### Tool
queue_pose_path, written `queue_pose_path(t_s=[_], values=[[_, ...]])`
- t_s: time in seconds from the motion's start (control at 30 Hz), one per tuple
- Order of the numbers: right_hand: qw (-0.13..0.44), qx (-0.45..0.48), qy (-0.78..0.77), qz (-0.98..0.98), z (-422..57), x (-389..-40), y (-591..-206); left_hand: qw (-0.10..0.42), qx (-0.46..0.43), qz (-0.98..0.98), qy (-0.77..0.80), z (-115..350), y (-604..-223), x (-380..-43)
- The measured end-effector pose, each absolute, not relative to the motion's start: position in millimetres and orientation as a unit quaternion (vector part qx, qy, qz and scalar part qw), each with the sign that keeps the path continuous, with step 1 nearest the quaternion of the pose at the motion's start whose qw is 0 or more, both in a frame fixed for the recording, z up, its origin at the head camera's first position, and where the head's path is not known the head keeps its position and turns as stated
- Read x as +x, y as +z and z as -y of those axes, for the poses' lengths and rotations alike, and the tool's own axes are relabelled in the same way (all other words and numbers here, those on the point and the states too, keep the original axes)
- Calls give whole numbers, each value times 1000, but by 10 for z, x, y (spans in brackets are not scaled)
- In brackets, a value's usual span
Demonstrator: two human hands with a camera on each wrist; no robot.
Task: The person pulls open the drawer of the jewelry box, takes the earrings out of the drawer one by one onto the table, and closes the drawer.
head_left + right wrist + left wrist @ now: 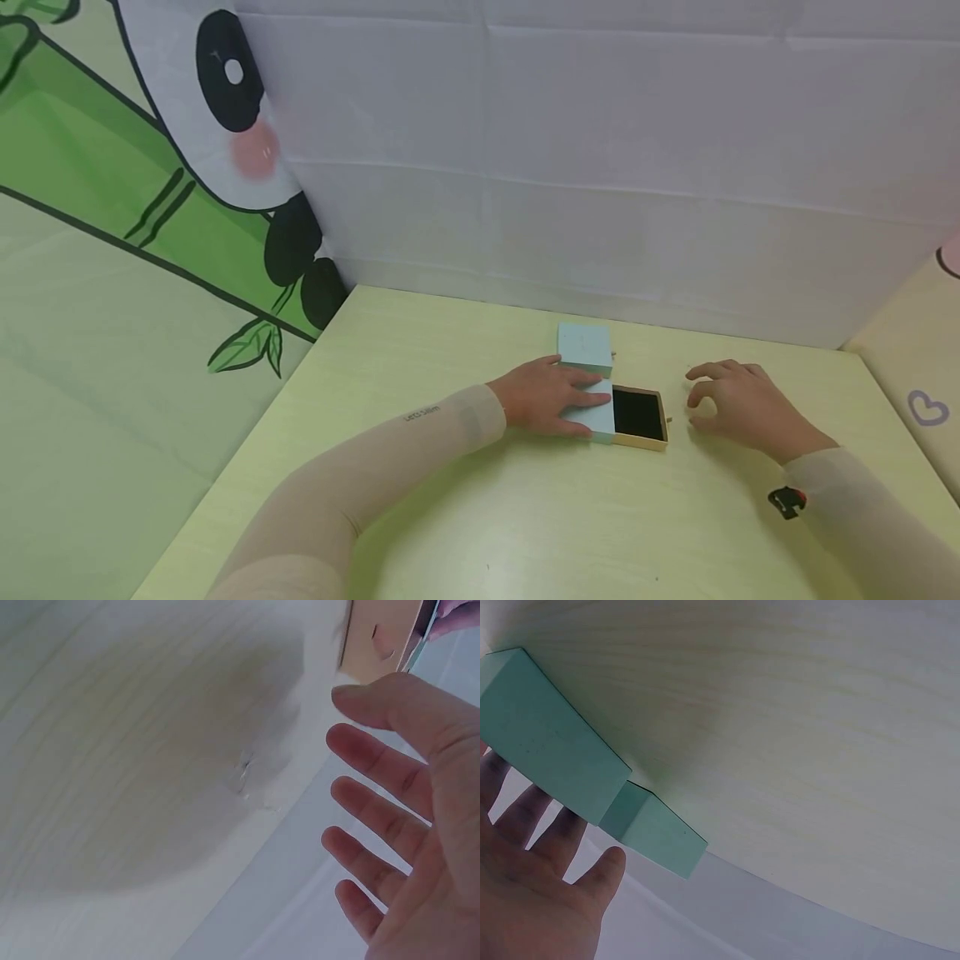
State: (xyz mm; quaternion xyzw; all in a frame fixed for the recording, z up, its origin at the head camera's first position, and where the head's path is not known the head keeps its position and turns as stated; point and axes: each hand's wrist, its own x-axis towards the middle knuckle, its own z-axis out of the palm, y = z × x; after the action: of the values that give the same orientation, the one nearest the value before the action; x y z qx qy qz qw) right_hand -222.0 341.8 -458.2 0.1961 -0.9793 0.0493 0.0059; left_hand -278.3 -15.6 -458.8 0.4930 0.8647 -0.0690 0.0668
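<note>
My left hand lies with spread, straight fingers across the top of a light blue drawer box. From the right side of this box the tan-edged drawer is pulled out, showing a black inside. A small pull tab sticks out of its front. Just behind stands a second light blue box, closed. In the left wrist view, the fingers overlap the nearer box. Right of the drawer, my right hand hovers over the table with loosely bent fingers, holding nothing.
Both boxes stand on a pale wood-grain table. A white cloth hangs along the back edge. On the left is a printed cloth with green bamboo. A small mark shows on the tabletop in the right wrist view.
</note>
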Motion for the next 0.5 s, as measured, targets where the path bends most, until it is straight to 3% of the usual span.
queue_pose_path(t_s=[0.27,0.5], values=[[-17,202,69,977,-3143,-2221,-4610,65,495,-864,-70,152,-4593,-2787],[-4,222,61,973,-3072,-2194,-4618,60,495,-863,-74,141,-4617,-2805]])
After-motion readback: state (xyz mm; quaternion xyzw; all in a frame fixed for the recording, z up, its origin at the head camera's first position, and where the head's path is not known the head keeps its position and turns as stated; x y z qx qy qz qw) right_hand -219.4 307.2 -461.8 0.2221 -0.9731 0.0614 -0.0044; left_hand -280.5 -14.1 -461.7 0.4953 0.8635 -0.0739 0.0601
